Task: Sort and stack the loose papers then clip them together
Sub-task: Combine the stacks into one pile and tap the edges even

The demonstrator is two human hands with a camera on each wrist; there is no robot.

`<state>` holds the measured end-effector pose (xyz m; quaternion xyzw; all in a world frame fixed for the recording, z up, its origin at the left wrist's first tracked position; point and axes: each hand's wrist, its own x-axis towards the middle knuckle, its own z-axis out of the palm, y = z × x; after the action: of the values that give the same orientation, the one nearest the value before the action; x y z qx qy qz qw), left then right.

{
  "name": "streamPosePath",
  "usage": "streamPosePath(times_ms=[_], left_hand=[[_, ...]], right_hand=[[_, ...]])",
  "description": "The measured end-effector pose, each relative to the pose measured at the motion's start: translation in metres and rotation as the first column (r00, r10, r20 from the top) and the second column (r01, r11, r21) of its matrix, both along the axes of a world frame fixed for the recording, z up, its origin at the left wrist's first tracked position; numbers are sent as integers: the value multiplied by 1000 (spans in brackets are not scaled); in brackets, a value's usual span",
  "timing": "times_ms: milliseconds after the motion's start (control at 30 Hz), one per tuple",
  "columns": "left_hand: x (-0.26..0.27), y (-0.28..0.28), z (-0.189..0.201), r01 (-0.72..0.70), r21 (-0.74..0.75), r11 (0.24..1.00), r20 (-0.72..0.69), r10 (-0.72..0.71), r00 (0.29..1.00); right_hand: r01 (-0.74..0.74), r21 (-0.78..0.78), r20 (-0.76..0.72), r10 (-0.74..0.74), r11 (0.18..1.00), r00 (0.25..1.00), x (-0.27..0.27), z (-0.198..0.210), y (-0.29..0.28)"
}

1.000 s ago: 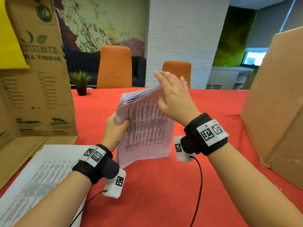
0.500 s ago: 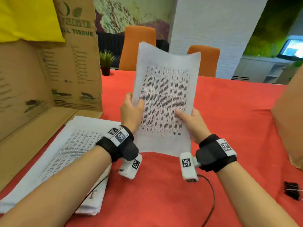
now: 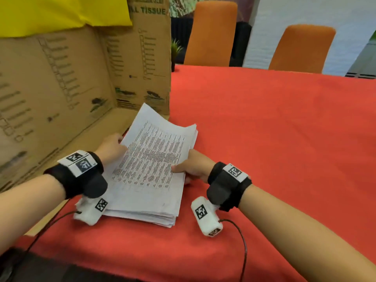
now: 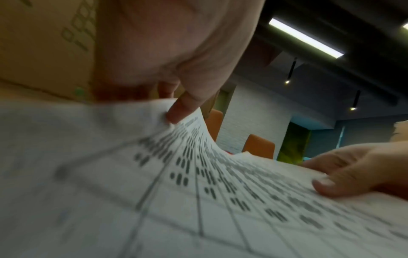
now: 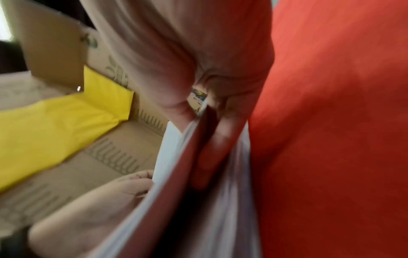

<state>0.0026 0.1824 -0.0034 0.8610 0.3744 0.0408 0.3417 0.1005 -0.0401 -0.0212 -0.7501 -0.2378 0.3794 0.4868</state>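
A stack of printed white papers point(image 3: 142, 204) lies on the red tablecloth point(image 3: 264, 123) beside the cardboard box. On top of it sits a thinner bundle of sheets point(image 3: 150, 159), held at both side edges. My left hand point(image 3: 112, 147) pinches the bundle's left edge, its thumb point(image 4: 183, 108) on the printed face. At the right edge, my right hand point(image 3: 191, 165) grips the bundle, thumb on top and fingers point(image 5: 218, 139) underneath, between it and the stack. No clip shows in any view.
An opened cardboard box point(image 3: 61, 88) with a yellow sheet point(image 3: 61, 13) draped over it stands at the left, its flap under the stack's left side. Two orange chairs point(image 3: 211, 33) and a small potted plant point(image 3: 175, 51) stand at the table's far edge.
Both hands have brought the bundle of sheets down and to the left, from upright in the air onto the stack by the box. The head view has dropped toward the stack.
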Motion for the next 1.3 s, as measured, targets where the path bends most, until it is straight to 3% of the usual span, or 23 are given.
streamPosePath(times_ms=[100,167,233,300,400,467,533,600,667,767,833,900,1000,1100,1200,1300], left_hand=[[1,10,-14,-19,-2,1000,-128,19,992],[7,10,-15,-91,-77,993,-104,83,991],[9,9,-13,-123,-196,973,-75,110,991],[8,10,-12,-100,-294,950,-21,99,995],[0,-4,-7,51,-435,899,160,21,987],[-4,-23,2,191,-487,852,320,-30,947],[-5,-48,14,347,-492,798,482,-82,872],[6,-71,25,451,-458,766,611,-97,786],[25,-100,45,479,-305,823,719,-131,683],[49,-148,95,389,46,920,815,-260,518],[62,-172,124,379,147,913,887,-292,359],[69,-189,140,347,173,922,931,-268,248],[81,-198,131,388,96,916,942,-210,261],[99,-196,100,501,-141,854,937,-49,347],[117,-211,90,457,-169,873,935,-4,354],[124,-229,118,321,-47,946,963,-42,265]], right_hand=[[-40,-130,24,44,991,999,-4,-10,-1],[-103,-297,36,119,949,992,-4,-11,-5],[-145,-365,33,169,920,985,-2,-12,-8],[-166,-331,13,180,929,984,0,-12,-12],[-148,-253,52,166,956,985,8,-8,-30],[23,-147,128,-4,989,992,18,-7,-50],[227,62,130,-234,972,964,28,-1,-73],[349,284,-108,-332,893,937,33,20,-95],[464,472,-271,-378,750,886,37,56,-112],[445,690,-24,-596,571,802,44,123,-136],[311,783,172,-667,540,725,45,161,-148],[219,822,254,-683,526,685,49,182,-158],[211,765,310,-635,608,708,60,176,-177],[260,627,262,-513,735,818,65,133,-192],[363,683,125,-592,633,796,63,117,-188],[370,774,102,-678,513,728,63,140,-180]])
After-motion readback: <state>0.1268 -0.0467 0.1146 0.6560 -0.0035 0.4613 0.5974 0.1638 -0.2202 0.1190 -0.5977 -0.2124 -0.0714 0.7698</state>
